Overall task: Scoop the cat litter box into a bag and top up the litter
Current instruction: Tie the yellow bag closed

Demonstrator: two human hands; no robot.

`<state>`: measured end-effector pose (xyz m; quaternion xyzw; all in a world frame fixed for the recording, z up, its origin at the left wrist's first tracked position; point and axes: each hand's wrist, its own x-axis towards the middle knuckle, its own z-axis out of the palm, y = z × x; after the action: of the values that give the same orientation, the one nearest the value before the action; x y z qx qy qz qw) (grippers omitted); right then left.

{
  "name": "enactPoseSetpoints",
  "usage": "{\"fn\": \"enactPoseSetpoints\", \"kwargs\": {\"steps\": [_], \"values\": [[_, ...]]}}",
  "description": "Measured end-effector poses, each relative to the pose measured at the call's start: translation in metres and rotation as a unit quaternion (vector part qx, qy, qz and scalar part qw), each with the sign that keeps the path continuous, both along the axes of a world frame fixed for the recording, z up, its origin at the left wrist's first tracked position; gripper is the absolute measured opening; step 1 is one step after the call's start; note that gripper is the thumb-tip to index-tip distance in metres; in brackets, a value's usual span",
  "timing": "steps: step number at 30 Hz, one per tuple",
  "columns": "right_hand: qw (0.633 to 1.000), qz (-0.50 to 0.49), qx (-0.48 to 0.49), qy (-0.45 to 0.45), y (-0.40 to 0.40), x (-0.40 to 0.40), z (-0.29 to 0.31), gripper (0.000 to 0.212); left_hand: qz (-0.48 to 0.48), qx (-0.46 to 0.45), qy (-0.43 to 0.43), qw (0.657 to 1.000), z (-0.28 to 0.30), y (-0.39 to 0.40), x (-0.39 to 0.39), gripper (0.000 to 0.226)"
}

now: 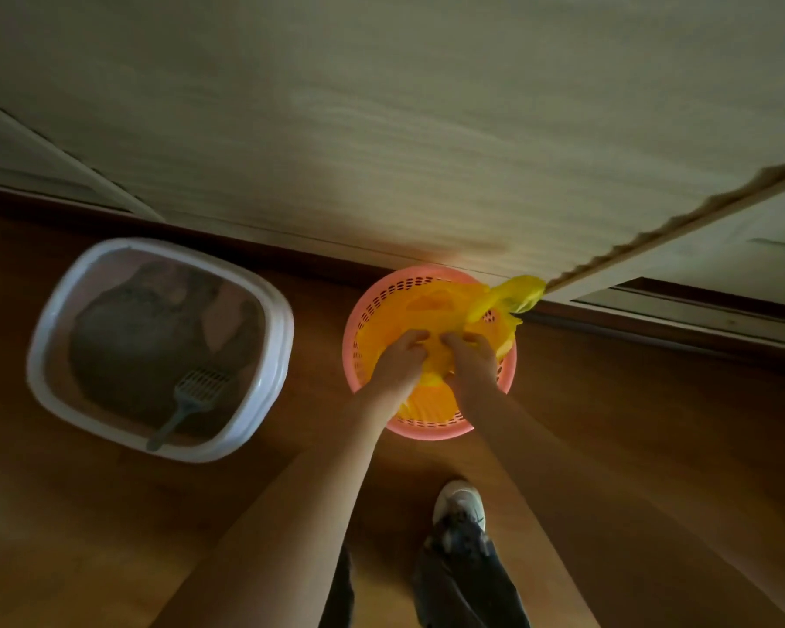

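A pink perforated basket stands on the wood floor against the wall, lined with a yellow plastic bag. A corner of the bag hangs over the far right rim. My left hand and my right hand are both inside the basket, fingers curled into the yellow plastic near its middle. To the left sits a white-rimmed litter box holding dark litter. A grey slotted scoop lies in the box, its handle pointing to the near rim.
A pale wall rises just behind the basket, with a dark baseboard along the floor. A door frame is at the right. My shoe and trouser leg are on the floor below the basket.
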<state>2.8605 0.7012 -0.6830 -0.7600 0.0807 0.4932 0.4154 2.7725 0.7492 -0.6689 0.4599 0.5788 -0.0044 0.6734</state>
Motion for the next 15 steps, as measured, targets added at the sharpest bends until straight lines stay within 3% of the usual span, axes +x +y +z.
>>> {"fn": "enactPoseSetpoints", "kwargs": {"steps": [3, 8, 11, 15], "values": [[0.999, 0.014, 0.007, 0.028, 0.005, 0.001, -0.015, 0.015, -0.015, -0.014, 0.047, 0.999, -0.027, 0.005, -0.002, 0.037], [0.997, 0.024, 0.0, 0.067, 0.008, 0.007, -0.023, 0.039, -0.064, 0.017, 0.086, 0.994, -0.039, 0.008, -0.008, 0.04], [0.998, 0.026, -0.01, 0.053, 0.006, 0.01, -0.019, 0.037, -0.089, 0.055, 0.101, 0.989, -0.04, 0.004, -0.014, 0.036], [0.997, -0.001, -0.004, 0.073, 0.009, 0.013, -0.003, 0.021, 0.038, 0.01, 0.056, 0.998, -0.03, 0.006, -0.016, 0.03]]}}
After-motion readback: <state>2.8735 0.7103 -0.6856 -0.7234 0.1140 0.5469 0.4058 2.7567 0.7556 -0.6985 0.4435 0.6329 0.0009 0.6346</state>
